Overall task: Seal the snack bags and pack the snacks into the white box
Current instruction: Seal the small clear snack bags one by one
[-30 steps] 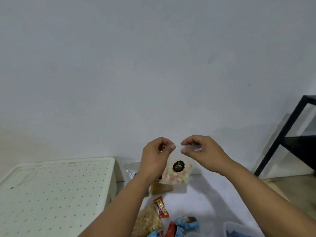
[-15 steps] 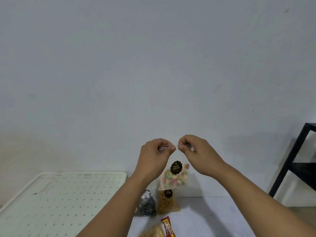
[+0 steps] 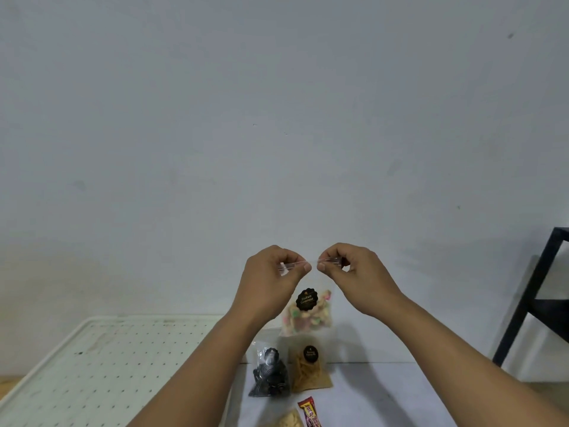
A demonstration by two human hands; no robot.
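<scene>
I hold a clear snack bag of pastel biscuits with a round black label up in front of the wall. My left hand pinches the left part of its top strip and my right hand pinches the right part, thumbs almost touching. Below it on the white surface stand a bag of dark round snacks and a bag of yellow strips. A red bar wrapper and a bag of pale crumbs lie at the bottom edge. The white perforated box lid lies at the lower left.
A bare grey wall fills most of the view. A black metal shelf frame stands at the right edge.
My view has tilted up, so the surface items sit lower in frame. My hands have drawn closer together along the bag's top strip.
</scene>
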